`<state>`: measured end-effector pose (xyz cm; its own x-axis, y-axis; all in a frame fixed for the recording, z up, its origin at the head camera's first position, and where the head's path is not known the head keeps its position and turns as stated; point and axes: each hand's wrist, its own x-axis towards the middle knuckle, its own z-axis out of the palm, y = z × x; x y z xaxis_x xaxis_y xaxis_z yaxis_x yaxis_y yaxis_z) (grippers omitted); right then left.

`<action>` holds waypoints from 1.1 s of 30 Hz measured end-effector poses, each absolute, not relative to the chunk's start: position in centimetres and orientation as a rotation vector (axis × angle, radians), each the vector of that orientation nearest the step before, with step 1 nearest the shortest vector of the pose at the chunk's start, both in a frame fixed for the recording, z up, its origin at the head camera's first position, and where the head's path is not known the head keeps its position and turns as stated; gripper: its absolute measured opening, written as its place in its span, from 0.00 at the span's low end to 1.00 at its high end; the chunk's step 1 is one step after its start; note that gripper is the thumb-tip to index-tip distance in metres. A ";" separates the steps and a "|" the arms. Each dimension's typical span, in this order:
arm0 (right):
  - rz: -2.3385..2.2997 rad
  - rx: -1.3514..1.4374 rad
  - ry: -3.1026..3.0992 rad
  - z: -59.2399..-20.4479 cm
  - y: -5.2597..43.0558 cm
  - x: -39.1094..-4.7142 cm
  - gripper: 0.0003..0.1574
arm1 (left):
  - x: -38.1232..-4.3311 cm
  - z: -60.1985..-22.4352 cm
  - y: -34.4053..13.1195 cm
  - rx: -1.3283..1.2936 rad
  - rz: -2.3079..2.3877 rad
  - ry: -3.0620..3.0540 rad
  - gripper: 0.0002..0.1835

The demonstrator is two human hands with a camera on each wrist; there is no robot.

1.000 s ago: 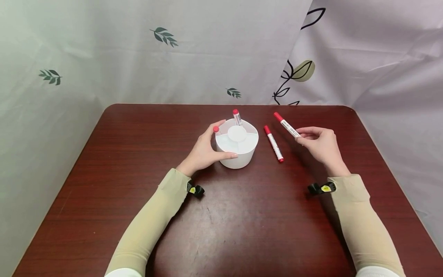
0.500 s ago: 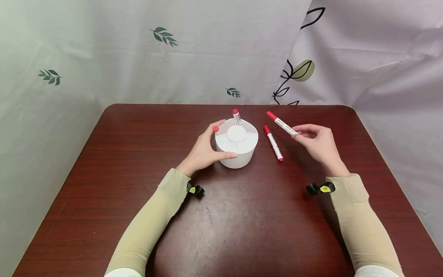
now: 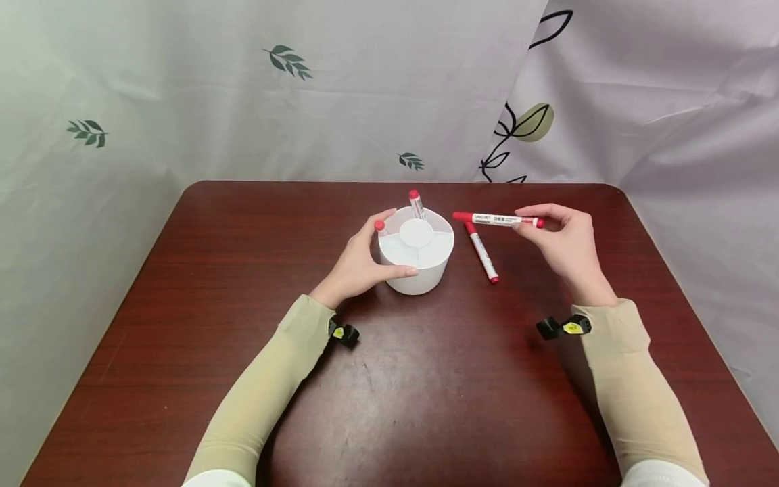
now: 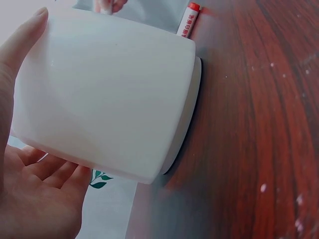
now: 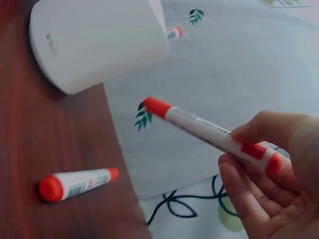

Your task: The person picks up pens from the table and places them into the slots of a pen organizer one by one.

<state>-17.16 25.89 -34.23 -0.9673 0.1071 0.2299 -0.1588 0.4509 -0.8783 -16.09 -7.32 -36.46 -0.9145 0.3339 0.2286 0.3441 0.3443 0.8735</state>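
A round white pen holder point(image 3: 420, 279) with several compartments stands on the table. My left hand point(image 3: 355, 269) grips its left side, thumb along the front and fingers reaching round the back; the holder's wall point(image 4: 109, 94) fills much of the left wrist view. One red-capped marker point(image 3: 417, 205) leans in the rear compartment, and the red end of another marker point(image 3: 380, 226) shows beside my left fingers. Right of the holder, my right hand point(image 3: 566, 245) pinches a red-and-white marker point(image 5: 204, 133) near its rear end, cap pointing left toward the holder.
Another red-capped marker point(image 3: 483, 256) lies on the dark red wooden table point(image 3: 414, 392), just below the held one in the head view. A pale curtain point(image 3: 353, 108) with leaf prints hangs behind the table's far edge.
The held marker has turned from slanting to nearly level in the head view, its cap shifting left toward the holder. My right hand has risen slightly. My left hand and the holder stay put.
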 end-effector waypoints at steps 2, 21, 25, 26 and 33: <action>1.587 0.055 -2.386 -33.3 25.4 -16.9 0.17 | -16.1 -36.4 -7.3 -0.649 -1.680 -2.563 0.51; 1.949 0.312 -1.888 -29.1 22.7 -14.8 0.17 | -16.1 -36.5 -7.3 -0.657 -1.681 -2.553 0.51; 1.970 0.347 -1.872 -28.7 22.3 -14.4 0.17 | -16.1 -36.6 -7.3 -0.657 -1.678 -2.554 0.51; 1.969 0.358 -1.872 -28.5 22.1 -14.2 0.17 | -16.1 -36.6 -7.3 -0.655 -1.676 -2.556 0.51; 1.900 0.421 -1.916 -26.7 20.3 -12.6 0.15 | -16.1 -36.5 -7.3 -0.661 -1.683 -2.556 0.51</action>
